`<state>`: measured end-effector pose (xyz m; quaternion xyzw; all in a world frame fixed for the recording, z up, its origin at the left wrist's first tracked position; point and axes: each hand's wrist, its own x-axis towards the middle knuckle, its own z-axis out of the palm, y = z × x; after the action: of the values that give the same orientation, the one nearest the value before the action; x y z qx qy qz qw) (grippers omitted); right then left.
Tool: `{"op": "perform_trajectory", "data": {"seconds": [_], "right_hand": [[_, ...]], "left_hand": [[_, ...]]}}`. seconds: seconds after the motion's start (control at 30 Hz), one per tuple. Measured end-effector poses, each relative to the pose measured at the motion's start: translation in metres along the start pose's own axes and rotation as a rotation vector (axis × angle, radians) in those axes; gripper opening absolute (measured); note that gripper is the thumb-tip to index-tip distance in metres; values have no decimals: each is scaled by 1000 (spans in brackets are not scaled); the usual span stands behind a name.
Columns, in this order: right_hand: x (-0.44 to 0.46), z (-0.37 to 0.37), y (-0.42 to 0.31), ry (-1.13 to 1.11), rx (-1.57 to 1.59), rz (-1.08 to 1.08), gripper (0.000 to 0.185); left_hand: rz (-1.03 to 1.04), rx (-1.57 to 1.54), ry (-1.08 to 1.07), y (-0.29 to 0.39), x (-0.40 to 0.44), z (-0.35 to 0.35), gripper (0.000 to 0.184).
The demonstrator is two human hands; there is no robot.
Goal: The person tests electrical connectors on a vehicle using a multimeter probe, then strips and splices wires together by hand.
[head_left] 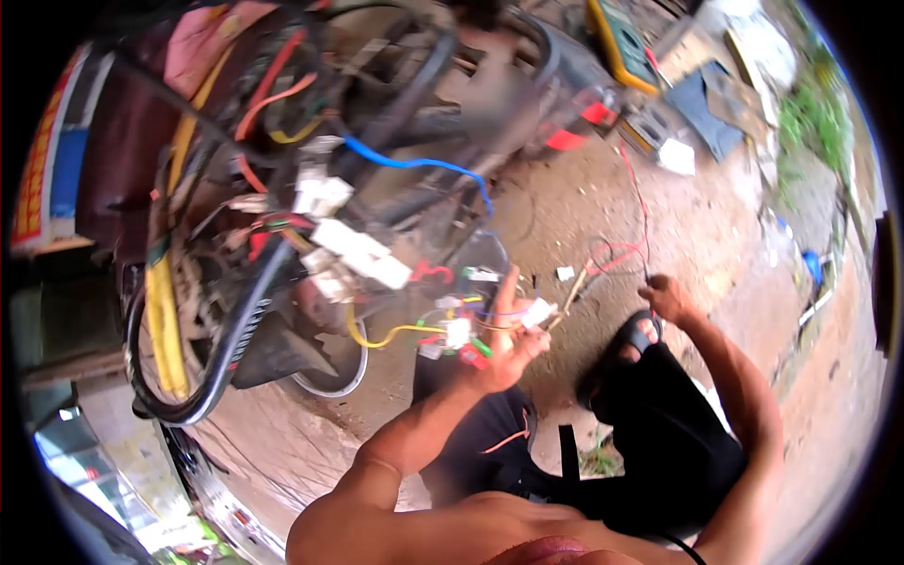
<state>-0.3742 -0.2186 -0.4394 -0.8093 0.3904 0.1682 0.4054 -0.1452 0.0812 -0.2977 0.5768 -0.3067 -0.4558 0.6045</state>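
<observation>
My left hand (507, 363) is among wires and plugs, its index finger stretched up and its other fingers bent around a small white wire connector (539, 313). Beside its fingers hang another white connector (458, 331), a yellow wire (400, 330) and red and green pieces. Off to the right, the closed fingers of my right hand (667, 299) pinch a thin, dark test probe, mostly hidden by the hand. A thin red lead (644, 212) runs down towards that hand. Larger white connectors (363, 252) hang from the wiring harness at left, blurred.
A frame with black tubes (250, 334) and bundled cables fills the left side. A yellow-edged multimeter (621, 47) lies at the top right, near a dark blue cloth-like piece (704, 108). My sandalled foot (640, 339) rests on the dirt ground (556, 207). A blue wire (414, 162) arches mid-view.
</observation>
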Motion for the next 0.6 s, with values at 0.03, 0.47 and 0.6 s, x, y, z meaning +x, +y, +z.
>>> {"op": "perform_trajectory", "data": {"seconds": [0.03,0.47,0.6], "right_hand": [[-4,2,0,60,-53,-98,43],[-94,-139,-242,-91,507,-467,35],[-121,-163,-319,-16,508,-629,34]], "left_hand": [[12,-55,-18,-2,-1,-1,96],[-129,524,-444,118,-64,-20,47],[426,643,-602,229,-80,-50,49]]}}
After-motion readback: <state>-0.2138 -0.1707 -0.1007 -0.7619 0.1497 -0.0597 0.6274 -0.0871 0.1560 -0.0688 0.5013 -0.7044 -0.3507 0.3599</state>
